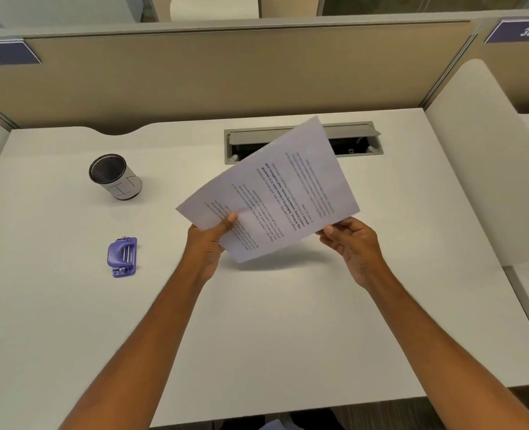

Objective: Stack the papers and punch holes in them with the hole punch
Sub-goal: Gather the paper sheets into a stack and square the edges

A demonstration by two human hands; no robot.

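Both hands are clamped on the papers, left hand pinching the near-left corner, right hand on the near-right edge, sheets tilted up off the white table. Purple hole punch sits way off left, mesh cup farther back.

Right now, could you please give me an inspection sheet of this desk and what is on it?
Surface: white desk, mostly bare.
Job's things: papers held above the desk, tilted; purple punch on the desk at left, untouched.
Clutter: mesh cup, far left.
Hands: left hand and right hand each pinch a near corner of the papers.
Cables: nothing seen; cable hatch open behind the papers.
Surroundings: beige partition, number plates.
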